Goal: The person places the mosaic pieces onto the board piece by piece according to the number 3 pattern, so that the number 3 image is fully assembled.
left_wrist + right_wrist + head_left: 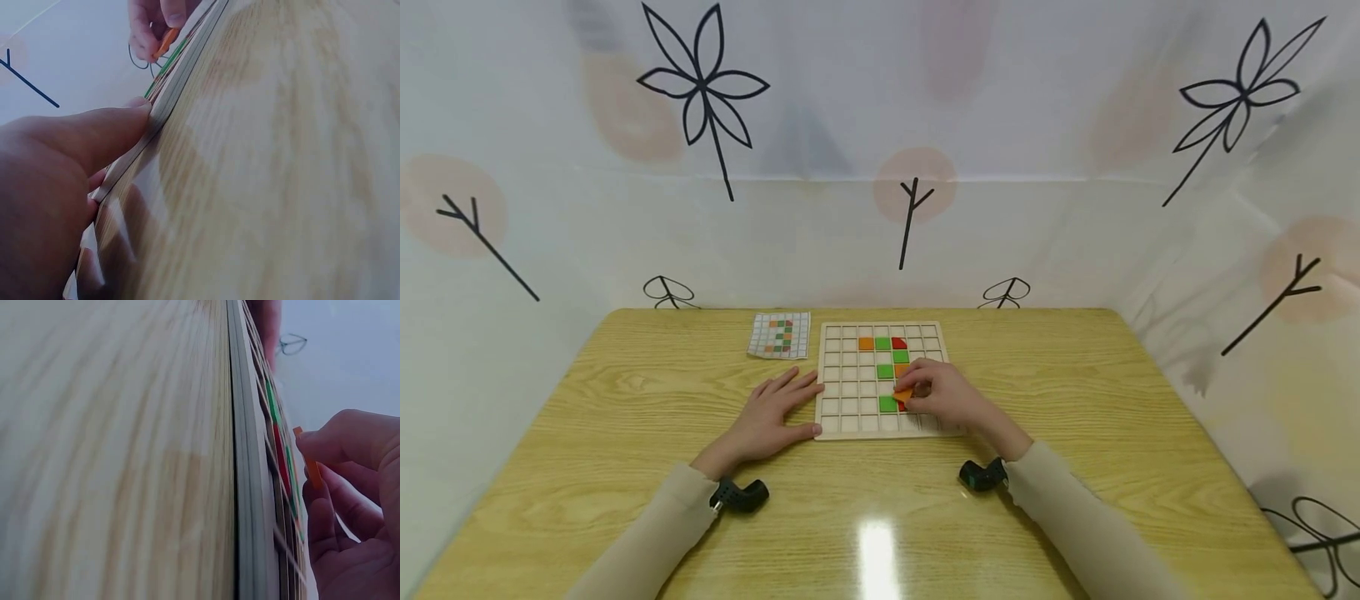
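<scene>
A wooden grid board (842,389) lies on the table, holding green, orange and red tiles in some of its squares. My right hand (946,393) pinches an orange tile (903,396) between thumb and fingertips, just above the lower middle of the board. In the right wrist view this orange tile (314,474) is tilted and raised off the board. A green tile (888,404) and a partly covered red tile (902,407) sit beneath it. My left hand (767,417) lies with fingers spread, its thumb and fingertips touching the board's left edge.
A small printed card (760,337) with a coloured grid pattern lies left of the board, beyond my left hand. The wooden table (625,433) meets a patterned cloth (820,242) at its back edge. Black wrist devices (741,497) sit on both wrists.
</scene>
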`<state>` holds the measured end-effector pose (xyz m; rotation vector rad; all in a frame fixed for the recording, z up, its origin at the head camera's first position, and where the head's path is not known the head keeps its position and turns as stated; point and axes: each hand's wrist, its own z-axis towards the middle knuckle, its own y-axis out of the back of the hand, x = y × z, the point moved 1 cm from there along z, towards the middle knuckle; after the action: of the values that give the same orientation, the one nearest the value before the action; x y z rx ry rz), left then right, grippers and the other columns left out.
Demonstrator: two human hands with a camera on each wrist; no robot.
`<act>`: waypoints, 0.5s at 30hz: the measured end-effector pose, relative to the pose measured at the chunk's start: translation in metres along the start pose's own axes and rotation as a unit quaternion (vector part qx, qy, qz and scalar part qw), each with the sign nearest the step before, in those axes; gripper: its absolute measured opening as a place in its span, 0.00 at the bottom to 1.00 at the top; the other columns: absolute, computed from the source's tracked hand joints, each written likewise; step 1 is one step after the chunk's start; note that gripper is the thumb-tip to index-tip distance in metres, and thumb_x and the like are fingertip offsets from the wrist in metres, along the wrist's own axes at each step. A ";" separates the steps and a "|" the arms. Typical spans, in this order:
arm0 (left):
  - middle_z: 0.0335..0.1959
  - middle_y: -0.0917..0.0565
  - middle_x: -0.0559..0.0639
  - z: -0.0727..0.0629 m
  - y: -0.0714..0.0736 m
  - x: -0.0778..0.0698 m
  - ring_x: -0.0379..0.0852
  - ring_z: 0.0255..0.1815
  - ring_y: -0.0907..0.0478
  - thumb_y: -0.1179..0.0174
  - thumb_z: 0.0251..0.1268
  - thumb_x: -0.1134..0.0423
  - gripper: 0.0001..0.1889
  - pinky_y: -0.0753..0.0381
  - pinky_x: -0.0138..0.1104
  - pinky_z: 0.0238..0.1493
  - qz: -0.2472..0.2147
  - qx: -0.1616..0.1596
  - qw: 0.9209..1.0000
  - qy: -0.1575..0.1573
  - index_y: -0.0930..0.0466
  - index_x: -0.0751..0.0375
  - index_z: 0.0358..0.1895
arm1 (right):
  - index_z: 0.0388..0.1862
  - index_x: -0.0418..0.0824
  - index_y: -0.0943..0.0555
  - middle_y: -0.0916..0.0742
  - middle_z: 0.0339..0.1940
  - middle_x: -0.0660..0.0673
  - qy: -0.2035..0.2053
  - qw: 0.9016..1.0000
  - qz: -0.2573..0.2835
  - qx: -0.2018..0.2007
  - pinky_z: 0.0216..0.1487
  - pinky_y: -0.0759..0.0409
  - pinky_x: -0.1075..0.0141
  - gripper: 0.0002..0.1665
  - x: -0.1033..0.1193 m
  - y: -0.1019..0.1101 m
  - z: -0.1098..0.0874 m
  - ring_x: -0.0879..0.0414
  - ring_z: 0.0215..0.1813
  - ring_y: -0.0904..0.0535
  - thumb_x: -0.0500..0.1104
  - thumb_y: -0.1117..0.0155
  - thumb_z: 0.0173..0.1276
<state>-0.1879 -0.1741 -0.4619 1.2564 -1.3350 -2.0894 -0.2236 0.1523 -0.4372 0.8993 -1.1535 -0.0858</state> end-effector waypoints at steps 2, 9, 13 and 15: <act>0.77 0.38 0.51 0.000 0.001 -0.001 0.58 0.80 0.53 0.39 0.68 0.43 0.35 0.54 0.64 0.70 0.000 0.000 1.000 0.000 0.32 0.53 0.74 | 0.45 0.41 0.11 0.17 0.50 0.49 0.003 1.000 -0.003 0.007 0.40 0.23 0.66 0.13 0.004 -0.004 0.004 0.56 0.42 0.23 0.33 0.30 0.61; 0.78 0.39 0.49 0.000 0.001 0.000 0.58 0.80 0.53 0.39 0.68 0.42 0.35 0.55 0.64 0.70 0.000 0.003 1.000 0.005 0.32 0.51 0.74 | 0.44 0.40 0.11 0.16 0.49 0.50 0.007 0.999 0.002 0.034 0.42 0.23 0.65 0.12 0.015 -0.020 0.016 0.54 0.46 0.23 0.31 0.31 0.63; 0.78 0.39 0.48 0.001 0.000 0.001 0.57 0.80 0.54 0.40 0.68 0.41 0.35 0.55 0.63 0.70 0.000 0.004 1.000 0.008 0.32 0.50 0.75 | 0.44 0.41 0.11 0.15 0.50 0.52 0.017 0.999 -0.003 0.039 0.51 0.22 0.62 0.13 0.017 -0.027 0.019 0.54 0.55 0.22 0.30 0.35 0.63; 0.78 0.39 0.48 0.001 0.000 0.001 0.57 0.80 0.54 0.40 0.68 0.41 0.35 0.55 0.63 0.70 0.001 0.005 1.000 0.009 0.33 0.50 0.75 | 0.44 0.41 0.11 0.15 0.51 0.53 0.014 0.999 0.006 0.043 0.55 0.23 0.60 0.14 0.017 -0.029 0.019 0.53 0.58 0.22 0.30 0.37 0.63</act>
<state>-0.1891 -0.1747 -0.4627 1.2754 -1.3410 -2.0682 -0.2209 0.1144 -0.4415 0.9662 -1.1439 -0.0133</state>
